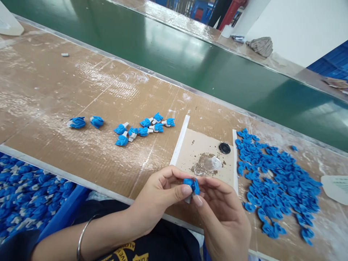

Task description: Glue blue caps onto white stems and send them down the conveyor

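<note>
Between thumb and fingers, my left hand pinches a small blue and grey part above the table's near edge. My right hand closes its thumb and forefinger on a blue piece at the right side of that part; the two touch. Beyond the hands lies a cardboard sheet with a wet patch and a black round cap. Several blue and grey parts sit left of the sheet, with two more farther left. A pile of loose blue pieces spreads at the right.
A blue crate full of blue and grey parts stands at the lower left. A green belt runs behind the table. White containers stand at the far left and right edge. A grey cloth lies beyond the belt.
</note>
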A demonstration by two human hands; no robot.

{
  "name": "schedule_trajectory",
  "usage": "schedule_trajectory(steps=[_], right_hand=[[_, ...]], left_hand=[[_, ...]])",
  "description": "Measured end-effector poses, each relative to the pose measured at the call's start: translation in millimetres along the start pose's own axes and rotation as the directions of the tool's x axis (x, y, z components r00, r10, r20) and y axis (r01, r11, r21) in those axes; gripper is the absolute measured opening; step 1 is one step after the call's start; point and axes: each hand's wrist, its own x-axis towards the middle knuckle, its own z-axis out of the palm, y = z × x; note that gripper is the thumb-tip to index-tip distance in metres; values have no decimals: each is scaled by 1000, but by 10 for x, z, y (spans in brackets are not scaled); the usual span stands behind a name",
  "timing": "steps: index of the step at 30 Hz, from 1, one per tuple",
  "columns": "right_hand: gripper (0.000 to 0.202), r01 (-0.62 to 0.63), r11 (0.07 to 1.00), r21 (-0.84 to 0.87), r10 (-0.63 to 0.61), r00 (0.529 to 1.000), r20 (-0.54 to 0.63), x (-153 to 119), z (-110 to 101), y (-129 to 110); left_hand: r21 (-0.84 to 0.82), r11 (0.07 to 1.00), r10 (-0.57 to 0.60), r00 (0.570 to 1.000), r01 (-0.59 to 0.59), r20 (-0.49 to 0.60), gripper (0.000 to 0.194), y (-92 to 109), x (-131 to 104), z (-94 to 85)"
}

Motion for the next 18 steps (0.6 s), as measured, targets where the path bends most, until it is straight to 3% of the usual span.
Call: schedule_trajectory(steps=[4, 7, 9, 12, 14, 16, 18], right_hand=[[30, 138, 964, -228, -152, 987, -45, -8, 98, -46], [33, 332, 869, -367, -317, 943, 102, -10, 115, -117], [37, 390, 830, -399, -329, 920, 215, 8, 32, -162], [33, 388, 730, -563, -312, 922, 230, 129, -288, -162], [18, 309, 579, -755, -372, 924, 93, 283, -597, -79], [20, 223, 427, -876, -413, 910, 30, 456, -913, 67], [29, 252, 316, -915, -389, 914, 117, 592, -1171, 241]], left_hand=[[34, 999, -21, 1000, 21, 4, 25, 31, -7, -10], [100, 994, -42, 999, 40, 9, 24, 63, 3, -20], [121, 991, -63, 998, 60, 24, 23, 96, 19, -35], [170, 985, -43, 998, 34, 48, 25, 191, 28, -86], [255, 967, 16, 999, -25, 37, 24, 295, 4, -147], [369, 922, 130, 992, -117, -10, 20, 431, -50, -228], [539, 809, 327, 942, -233, -83, 15, 597, -118, -325]])
